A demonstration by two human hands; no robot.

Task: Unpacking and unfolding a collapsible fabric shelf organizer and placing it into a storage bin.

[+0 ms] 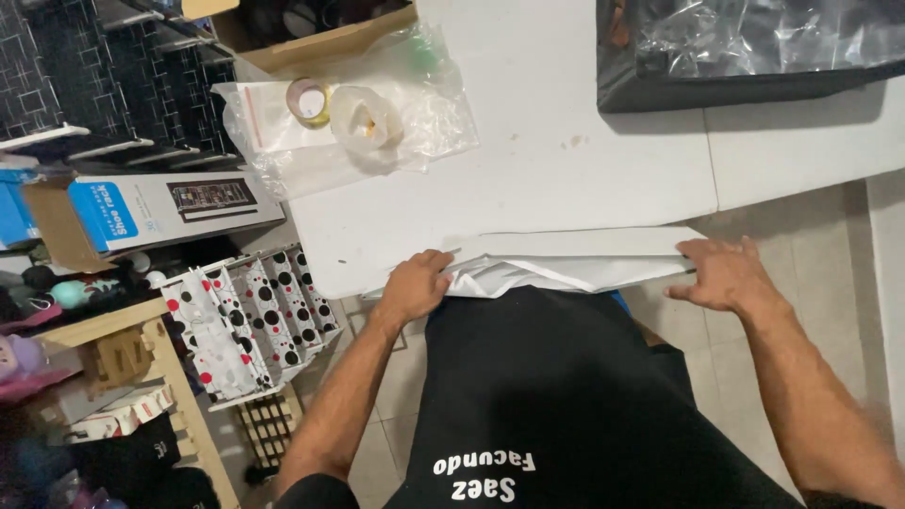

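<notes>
At the white counter's near edge, the left hand and right hand each pinch an end of a folded white plastic mailer bag, fingers pressed on it.

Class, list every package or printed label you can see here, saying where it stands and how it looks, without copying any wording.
Long carton: left of the table, grey with a blue label panel and a product picture.
Open cardboard box: table's far left corner, brown.
Clear plastic bags: beside that box, crumpled.
White flat package: table's near edge, under both hands.
</notes>
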